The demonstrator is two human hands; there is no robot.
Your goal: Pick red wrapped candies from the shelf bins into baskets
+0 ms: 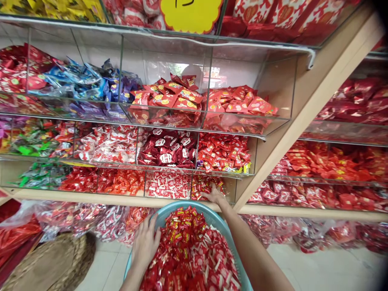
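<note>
- Blue-green basin at six o'clock, heaped with wrapped sweets; one bump—and some might slide over the rim.
- Left hand at the basin's ten o'clock, fingers spread; if its steadying is light, the basin could tip.
- Right hand at one o'clock, reaching into the low compartment; whether it pinches anything, I can't tell; snagging the wooden ledge could scatter sweets.
</note>
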